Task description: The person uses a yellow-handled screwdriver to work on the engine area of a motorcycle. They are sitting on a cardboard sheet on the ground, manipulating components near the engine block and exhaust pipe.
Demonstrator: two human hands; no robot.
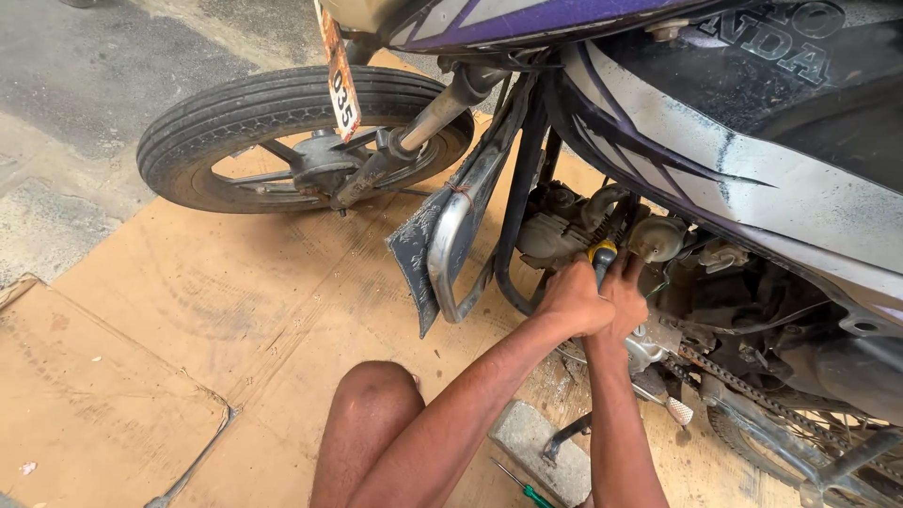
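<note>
A motorcycle with a purple, white and black tank (752, 160) stands over me, its engine (564, 230) exposed behind a bent chrome crash guard (451, 245). My left hand (572, 299) is closed around a tool with a yellow and black handle (602, 256), held against the engine. My right hand (625, 303) sits right beside it, gripping the same tool's shaft lower down. My bare knee (372, 404) is bent below my arms.
The front wheel (282, 136) rests on flattened cardboard (216, 310) that covers the ground. A grey concrete block (536, 442) lies under the bike, with a green-handled screwdriver (527, 487) beside it. The drive chain (752, 390) runs at the lower right.
</note>
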